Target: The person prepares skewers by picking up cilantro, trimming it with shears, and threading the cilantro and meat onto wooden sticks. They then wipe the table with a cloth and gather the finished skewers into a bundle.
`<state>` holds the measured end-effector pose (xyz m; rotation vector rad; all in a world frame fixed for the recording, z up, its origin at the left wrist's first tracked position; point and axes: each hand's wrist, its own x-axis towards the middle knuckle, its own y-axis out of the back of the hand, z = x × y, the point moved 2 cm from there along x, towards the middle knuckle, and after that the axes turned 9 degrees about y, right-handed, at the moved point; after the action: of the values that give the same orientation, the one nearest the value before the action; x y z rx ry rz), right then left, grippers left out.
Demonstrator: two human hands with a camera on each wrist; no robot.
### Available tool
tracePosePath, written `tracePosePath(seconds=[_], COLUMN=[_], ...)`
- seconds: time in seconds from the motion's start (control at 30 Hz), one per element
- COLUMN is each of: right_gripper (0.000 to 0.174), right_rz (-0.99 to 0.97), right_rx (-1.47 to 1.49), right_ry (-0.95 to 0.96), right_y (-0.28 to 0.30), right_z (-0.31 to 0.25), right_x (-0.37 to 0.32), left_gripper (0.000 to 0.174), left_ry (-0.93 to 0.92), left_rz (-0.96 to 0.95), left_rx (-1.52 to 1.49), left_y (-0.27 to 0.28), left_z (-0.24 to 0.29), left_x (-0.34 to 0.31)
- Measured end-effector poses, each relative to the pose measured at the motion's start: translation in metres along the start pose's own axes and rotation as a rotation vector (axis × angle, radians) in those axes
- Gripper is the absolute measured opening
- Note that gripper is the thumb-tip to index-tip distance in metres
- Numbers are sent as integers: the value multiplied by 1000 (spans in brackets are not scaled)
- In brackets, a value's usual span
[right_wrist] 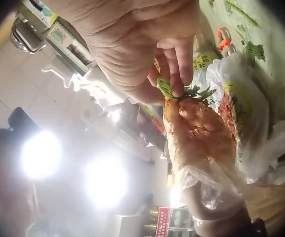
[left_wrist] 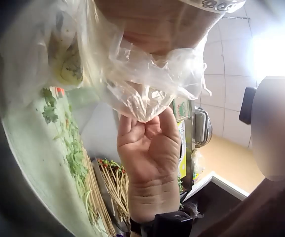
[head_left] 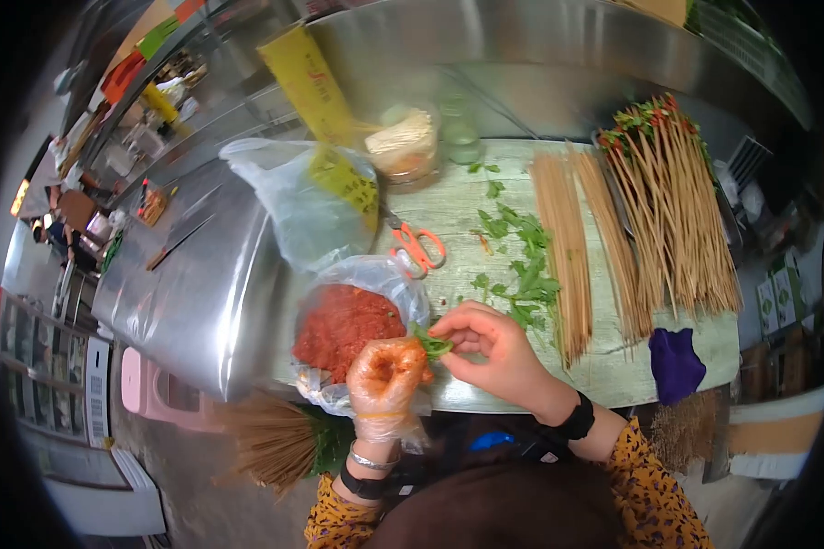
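Note:
My left hand (head_left: 384,375), in a clear plastic glove smeared red, is curled at the front of the table beside a bag of red minced or chopped meat (head_left: 343,329). A small bunch of green leaves (head_left: 432,344) stands at its fingertips. My bare right hand (head_left: 490,348) pinches that bunch between thumb and fingers. In the right wrist view, the pinched green leaves (right_wrist: 168,88) sit right at the top of the gloved fingers (right_wrist: 196,116). What lies inside the left palm is hidden. Loose cilantro (head_left: 526,265) lies on the table past my right hand.
Bamboo skewers (head_left: 563,256) lie to the right, beside a tray of filled skewers (head_left: 668,201). Orange-handled scissors (head_left: 418,252), a plastic bag (head_left: 311,206) and a bowl (head_left: 407,160) stand behind the meat. A purple cloth (head_left: 676,366) is at the right edge.

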<state>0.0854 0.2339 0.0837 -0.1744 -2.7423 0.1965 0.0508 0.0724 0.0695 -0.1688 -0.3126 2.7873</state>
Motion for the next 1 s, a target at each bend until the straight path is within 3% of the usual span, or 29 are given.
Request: tracePosePath(seconds=[0.13,0.27,0.47,0.53,0.6,0.7,0.77,0.9,1.0], right_gripper=[19,14,14,14,14,15,14,13,13], right_rz=[-84,-29,-66,-42,56,142,99,107,166], right_rx=[-269,-357,-446,-394,-187,159,122,125,199], right_ry=[98,74,155,102,-37,-232,-265,-278,-309], right_y=[-4,-13,-11,0,10,22,32,36,37], right_z=[-11,-9,-5,8,15,28,44,61,62], right_x=[2,-1,-4,-5,-7,-20,-39,-55,-60], left_gripper=[13,14,17,30,46,31,25,14,13], left_ry=[-124,63,54,109,-19,3,-42,-66,-462], left_rz=[18,-106,-177,-94,-101,191,337,358,226], left_rx=[71,-175,-148,-169,-85,147,181,417,1022], left_y=[0,7,18,18,40,83,123,143,126], left_z=[-4,-18,-31,-12,3,19,28,49,68], left_x=[-2,-2,-4,-10,-10,-9,-3,7,19])
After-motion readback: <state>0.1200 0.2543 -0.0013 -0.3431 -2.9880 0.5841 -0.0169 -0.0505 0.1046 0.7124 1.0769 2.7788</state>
